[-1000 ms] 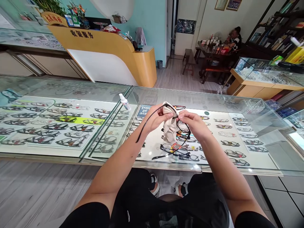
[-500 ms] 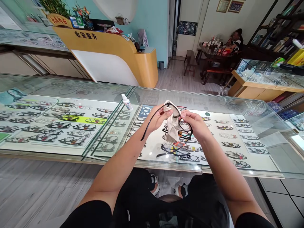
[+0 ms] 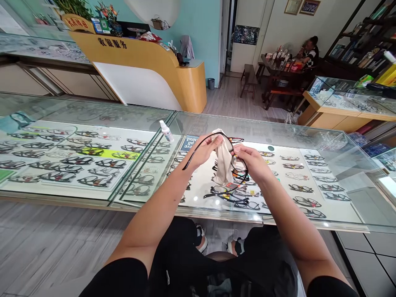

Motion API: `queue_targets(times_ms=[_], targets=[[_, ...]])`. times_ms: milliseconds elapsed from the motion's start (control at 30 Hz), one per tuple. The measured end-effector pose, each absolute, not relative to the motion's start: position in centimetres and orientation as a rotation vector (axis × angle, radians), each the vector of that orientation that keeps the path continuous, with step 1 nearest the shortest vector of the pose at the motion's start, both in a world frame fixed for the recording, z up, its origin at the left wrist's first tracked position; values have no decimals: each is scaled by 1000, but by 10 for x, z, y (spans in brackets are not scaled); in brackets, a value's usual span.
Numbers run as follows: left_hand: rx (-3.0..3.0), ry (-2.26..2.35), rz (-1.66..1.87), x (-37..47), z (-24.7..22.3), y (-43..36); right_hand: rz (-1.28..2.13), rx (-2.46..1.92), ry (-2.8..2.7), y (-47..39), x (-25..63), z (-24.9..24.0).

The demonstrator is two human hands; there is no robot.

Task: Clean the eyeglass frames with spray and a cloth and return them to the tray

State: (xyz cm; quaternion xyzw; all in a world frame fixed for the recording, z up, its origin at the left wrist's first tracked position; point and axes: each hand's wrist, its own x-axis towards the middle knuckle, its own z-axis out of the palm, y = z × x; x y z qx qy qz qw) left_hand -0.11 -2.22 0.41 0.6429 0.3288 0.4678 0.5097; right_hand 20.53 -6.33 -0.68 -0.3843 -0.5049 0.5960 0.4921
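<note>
A beige cloth hangs from my left hand, folded over one lens of a pair of black eyeglasses. The thumb presses the cloth against that lens, and one temple arm curves back over the hand toward the wrist. On the other side, the fingers of my right hand pinch the frame near its middle. The second temple arm loops down below the right fingers. Just under the hands, another pair of dark eyeglasses rests on the glass counter. The cloth hides the lens behind it.
The glass display case holds rows of spectacle frames. A white spray bottle stands on its top, left of my hands. Beyond are a yellow-and-white cashier desk and a seated person at a dark table.
My left thumb has shifted up slightly on the lens, and the cloth now hangs straighter and flatter. Both hands keep their hold on the eyeglasses.
</note>
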Motion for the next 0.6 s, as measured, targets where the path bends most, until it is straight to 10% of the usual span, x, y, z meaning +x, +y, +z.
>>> queue_targets(times_ms=[600], targets=[[990,1242,1862,-80,14,21,1364,-923,-894,-53,235,3]])
